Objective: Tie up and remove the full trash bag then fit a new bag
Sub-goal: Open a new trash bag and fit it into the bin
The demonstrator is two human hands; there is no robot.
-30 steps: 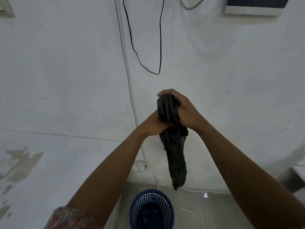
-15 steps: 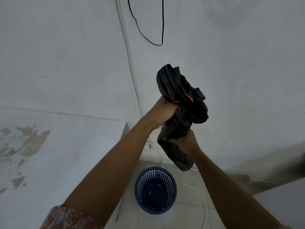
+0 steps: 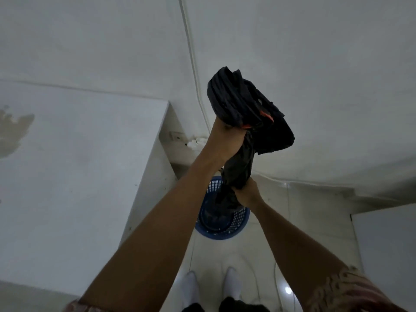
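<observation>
Above the blue perforated plastic basket point(image 3: 238, 221), the crumpled black plastic trash bag point(image 3: 245, 104) hangs stretched: left grip point(image 3: 221, 140) clenched under its bunched top, right grip point(image 3: 246, 194) clenched round its lower end.

White wall point(image 3: 90, 41) w/ cable point(image 3: 191, 52) down it, stained white counter point(image 3: 78, 165) L, glossy tile floor point(image 3: 304, 210), white unit point(image 3: 387, 255) R.

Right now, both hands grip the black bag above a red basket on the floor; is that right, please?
Not quite: the head view shows the basket is blue, not red. The left hand and right hand do grip the black bag above it.
</observation>
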